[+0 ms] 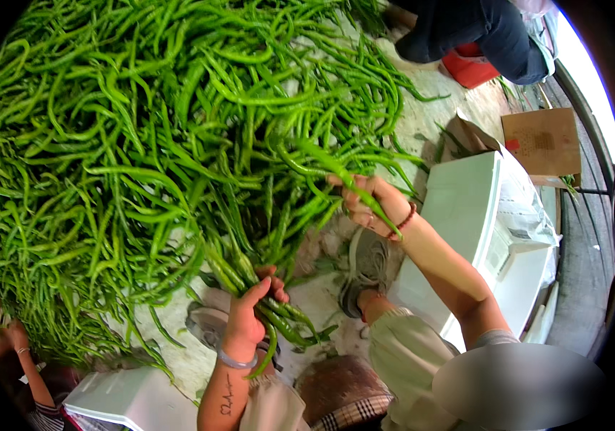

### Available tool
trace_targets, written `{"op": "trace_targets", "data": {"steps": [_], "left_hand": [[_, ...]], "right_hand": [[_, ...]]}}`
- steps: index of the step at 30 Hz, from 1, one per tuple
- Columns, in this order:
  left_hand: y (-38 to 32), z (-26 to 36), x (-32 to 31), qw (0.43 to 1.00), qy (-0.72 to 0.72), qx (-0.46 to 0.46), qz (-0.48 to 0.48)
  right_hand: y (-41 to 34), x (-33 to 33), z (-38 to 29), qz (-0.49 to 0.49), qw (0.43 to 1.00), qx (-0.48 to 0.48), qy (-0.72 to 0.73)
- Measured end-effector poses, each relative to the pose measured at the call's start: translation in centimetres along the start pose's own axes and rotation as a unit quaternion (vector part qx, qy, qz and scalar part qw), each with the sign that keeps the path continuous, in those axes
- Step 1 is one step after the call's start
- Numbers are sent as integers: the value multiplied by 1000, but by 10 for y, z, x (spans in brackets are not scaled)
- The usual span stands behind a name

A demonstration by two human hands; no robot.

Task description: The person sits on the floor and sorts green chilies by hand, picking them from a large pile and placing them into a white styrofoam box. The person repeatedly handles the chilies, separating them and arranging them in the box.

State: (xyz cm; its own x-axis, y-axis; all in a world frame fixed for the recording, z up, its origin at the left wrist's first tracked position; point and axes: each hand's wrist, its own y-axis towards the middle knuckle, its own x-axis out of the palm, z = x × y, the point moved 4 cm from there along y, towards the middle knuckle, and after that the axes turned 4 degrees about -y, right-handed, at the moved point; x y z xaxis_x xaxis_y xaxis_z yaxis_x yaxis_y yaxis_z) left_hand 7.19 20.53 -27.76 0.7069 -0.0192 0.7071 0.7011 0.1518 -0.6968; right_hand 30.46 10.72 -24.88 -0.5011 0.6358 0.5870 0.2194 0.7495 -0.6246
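A large heap of long green chili peppers [151, 140] spreads over the floor in front of me. My left hand [253, 312], with a pale bangle at the wrist, grips a bundle of green chili peppers [286, 323] whose ends stick out on both sides of the fist. At the heap's near right edge, my right hand [374, 204], wearing a dark red bead bracelet, holds a long green chili pepper [361, 191] that slants across the fingers. That pepper's far end is blurred.
A white foam box [447, 199] with a plastic liner stands right of my legs, a cardboard box [542, 140] beyond it. Another foam box [124, 396] is at lower left, near a co-worker's arm [32, 372]. Another person [474, 27] sits upper right by a red container [469, 67].
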Motion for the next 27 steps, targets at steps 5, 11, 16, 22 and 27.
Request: {"op": "trace_targets", "data": {"steps": [5,11,16,22,27], "left_hand": [[-11,19,1,996,-64,26,-64],[13,-8,11,992,29,-93,-85],[3,-34,15,981,-15,-174,-81],[5,-6,-4,992,17,-65,-103],[12,-3,8,994,78,1,-79]], "right_hand": [[22,51,-26,-221,968,-116,-7],[-4,50,-2,-118,464,-269,-836],[-14,93,46,-150,406,-313,-845],[35,51,14,119,636,-365,-670],[98,-55,10,166,637,-99,-746]]}}
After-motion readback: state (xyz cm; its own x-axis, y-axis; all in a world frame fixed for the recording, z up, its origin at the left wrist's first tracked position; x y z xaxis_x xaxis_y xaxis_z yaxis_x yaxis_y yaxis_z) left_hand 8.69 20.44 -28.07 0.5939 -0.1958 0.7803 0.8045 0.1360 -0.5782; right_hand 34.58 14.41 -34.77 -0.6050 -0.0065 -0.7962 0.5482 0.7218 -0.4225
